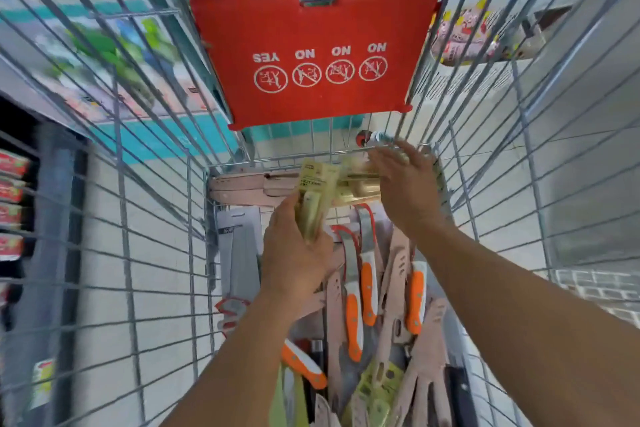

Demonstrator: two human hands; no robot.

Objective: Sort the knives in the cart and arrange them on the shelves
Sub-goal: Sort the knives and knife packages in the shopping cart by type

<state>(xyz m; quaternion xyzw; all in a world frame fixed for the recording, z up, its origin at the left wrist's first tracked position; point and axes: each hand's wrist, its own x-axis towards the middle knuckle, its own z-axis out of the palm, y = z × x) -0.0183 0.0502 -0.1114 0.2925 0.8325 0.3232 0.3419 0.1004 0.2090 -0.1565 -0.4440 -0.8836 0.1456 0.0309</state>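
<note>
You are at the sorting step. Your left hand (294, 253) grips a pale yellow packaged knife (313, 199) above the cart (485, 184). Your right hand (405, 184), fingers straight, rests on matching packs (360, 184) at the far end. Next, gather these together; loose knives remain nearer you.

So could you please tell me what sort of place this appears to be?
Most likely a retail shop aisle. A wire shopping cart with a red child-seat flap holds packaged orange-handled knives, and shelves of packaged goods stand at left.
</note>
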